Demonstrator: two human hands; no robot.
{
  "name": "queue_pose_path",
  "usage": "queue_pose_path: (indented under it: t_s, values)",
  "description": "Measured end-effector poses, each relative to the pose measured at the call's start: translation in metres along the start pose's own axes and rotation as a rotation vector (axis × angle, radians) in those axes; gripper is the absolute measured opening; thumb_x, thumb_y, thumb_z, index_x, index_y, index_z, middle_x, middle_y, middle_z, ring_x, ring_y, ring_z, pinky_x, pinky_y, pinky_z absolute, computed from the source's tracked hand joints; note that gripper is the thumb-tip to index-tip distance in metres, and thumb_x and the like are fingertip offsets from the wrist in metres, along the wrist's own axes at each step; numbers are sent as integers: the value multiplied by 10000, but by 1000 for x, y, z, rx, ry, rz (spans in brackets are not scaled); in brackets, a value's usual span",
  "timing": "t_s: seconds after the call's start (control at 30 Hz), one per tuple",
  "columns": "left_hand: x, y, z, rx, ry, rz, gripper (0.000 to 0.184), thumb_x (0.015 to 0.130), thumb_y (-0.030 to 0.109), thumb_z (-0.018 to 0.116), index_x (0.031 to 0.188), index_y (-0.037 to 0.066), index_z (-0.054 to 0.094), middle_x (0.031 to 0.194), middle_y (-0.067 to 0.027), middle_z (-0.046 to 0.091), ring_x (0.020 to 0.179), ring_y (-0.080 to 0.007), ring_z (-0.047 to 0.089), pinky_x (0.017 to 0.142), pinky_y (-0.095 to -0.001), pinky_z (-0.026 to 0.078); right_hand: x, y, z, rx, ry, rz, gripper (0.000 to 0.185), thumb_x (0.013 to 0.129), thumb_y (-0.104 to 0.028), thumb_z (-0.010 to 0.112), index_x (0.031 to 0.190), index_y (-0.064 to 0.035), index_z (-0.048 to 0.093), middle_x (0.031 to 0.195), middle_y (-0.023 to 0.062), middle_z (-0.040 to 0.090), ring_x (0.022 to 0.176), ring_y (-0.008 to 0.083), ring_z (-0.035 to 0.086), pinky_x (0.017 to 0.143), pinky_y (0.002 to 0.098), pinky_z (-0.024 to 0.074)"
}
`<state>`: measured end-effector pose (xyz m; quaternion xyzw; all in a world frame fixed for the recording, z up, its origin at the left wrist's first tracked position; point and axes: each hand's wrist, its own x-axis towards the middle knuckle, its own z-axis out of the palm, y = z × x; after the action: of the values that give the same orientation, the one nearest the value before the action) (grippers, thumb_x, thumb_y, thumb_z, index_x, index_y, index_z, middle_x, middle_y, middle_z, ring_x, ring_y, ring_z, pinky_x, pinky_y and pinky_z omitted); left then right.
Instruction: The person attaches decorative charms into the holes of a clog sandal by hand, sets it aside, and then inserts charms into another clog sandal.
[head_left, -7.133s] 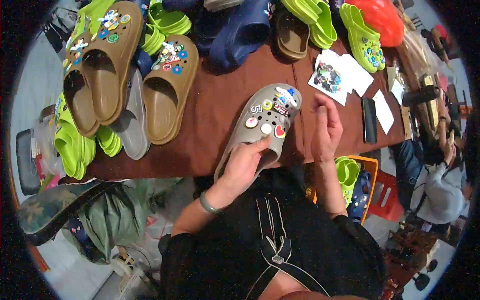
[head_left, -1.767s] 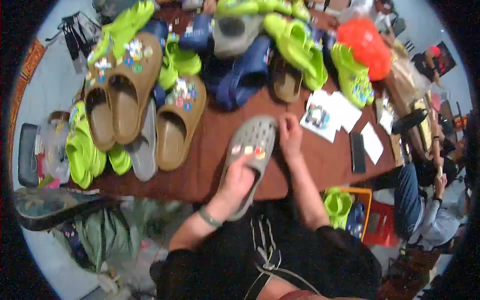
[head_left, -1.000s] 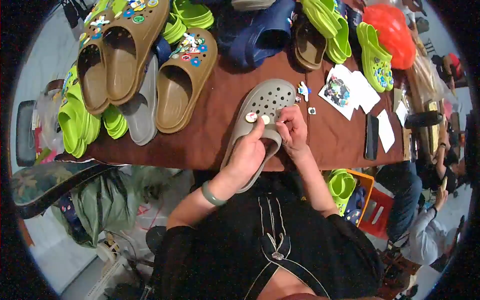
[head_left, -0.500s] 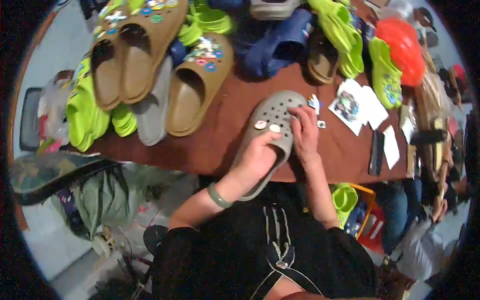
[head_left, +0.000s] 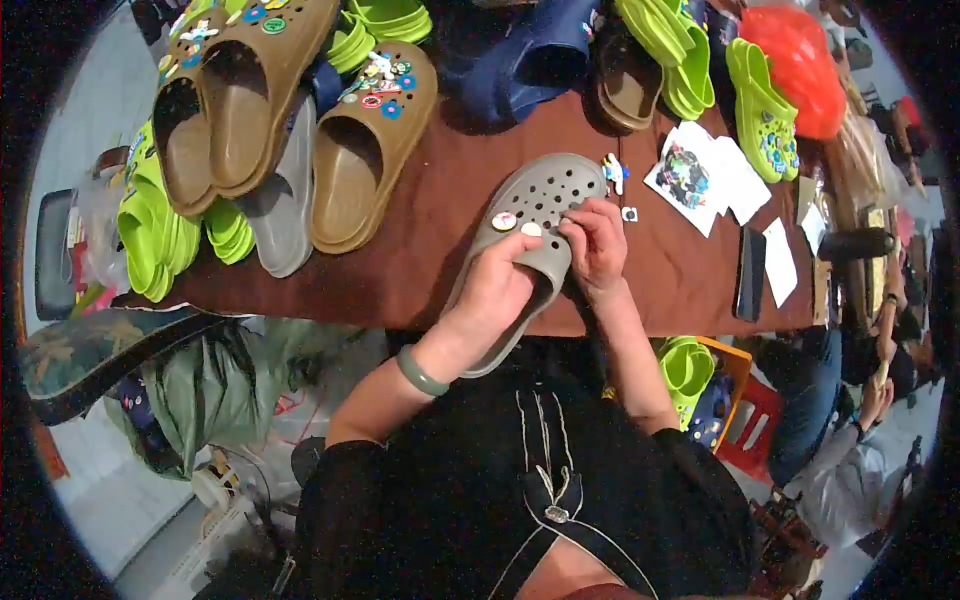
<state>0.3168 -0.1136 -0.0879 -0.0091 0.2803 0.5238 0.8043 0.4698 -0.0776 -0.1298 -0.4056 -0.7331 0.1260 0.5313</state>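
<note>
A grey clog [head_left: 545,190] with a holed upper lies at the table's front edge, its toe pointing away from me. My left hand [head_left: 490,290] grips it at the opening, thumb on top and fingers hidden inside. Two charms sit on the upper: a round white and red one [head_left: 504,221] and a plain pale one [head_left: 531,229] beside my left thumb. The fingers of my right hand [head_left: 597,245] are pinched together at the upper's right side; whatever is between them is too small to name. Just beyond lie a white and blue figure charm [head_left: 614,174] and a small square charm [head_left: 629,214].
Brown clogs with charms [head_left: 375,150] and green clogs [head_left: 155,235] are piled at left. A navy clog [head_left: 535,65] stands at the back. White cards [head_left: 740,185], a black phone-like object [head_left: 750,273] and a red bag [head_left: 795,75] are at right. Another person's hand [head_left: 877,398] shows far right.
The view has shifted, so the table's things sit a little higher and further left. My right fingers have drawn closer together, lower on the clog's upper. The left grip stays the same.
</note>
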Motion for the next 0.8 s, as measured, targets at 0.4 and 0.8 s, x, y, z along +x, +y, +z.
queue_pose_path:
  t_s: [0.4,0.8]
  values:
    - [-22,4,12,335,-176,102,394,880,110,599,1242,-12,501,1225,-86,568,1133,-181,537,976,-331,426,0,16,-24,191,176,450,57,895,-5,586,943,-12,554,882,25,553,775,81,517,695,217,447]
    - [-34,6,-2,443,-214,146,225,836,5,563,1058,-10,596,1036,-64,614,951,-161,599,835,-303,481,75,-32,-23,137,-751,57,302,737,-173,725,1033,-124,693,1066,59,622,1037,243,532,913,369,387]
